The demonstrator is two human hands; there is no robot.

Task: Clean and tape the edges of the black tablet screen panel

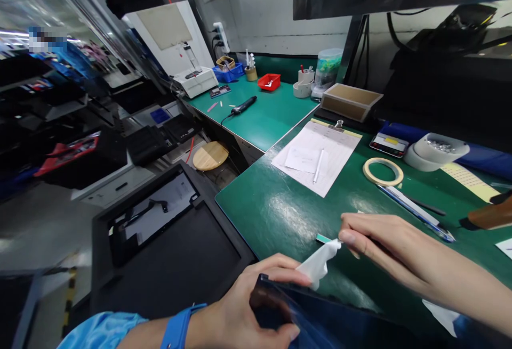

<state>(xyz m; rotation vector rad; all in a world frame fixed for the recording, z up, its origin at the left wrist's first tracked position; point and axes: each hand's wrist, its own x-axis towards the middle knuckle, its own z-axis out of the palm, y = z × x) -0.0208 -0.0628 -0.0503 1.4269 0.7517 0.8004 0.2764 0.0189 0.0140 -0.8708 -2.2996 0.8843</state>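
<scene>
Left hand [244,301], right hand [394,248], one white wipe [318,266]

Our left hand, low in the frame, curls round the edge of a dark panel [324,311], with the white wipe at its fingers. Right of centre, our right hand pinches narrowly at the wipe's upper tip, beside a green-ended piece [322,238]; whether it grips that too, we cannot tell. We'd judge a light pinch and a steady panel best. Further out, the table [288,226] bears a tape roll [399,176] at right and clipped papers [336,138] above centre.
</scene>
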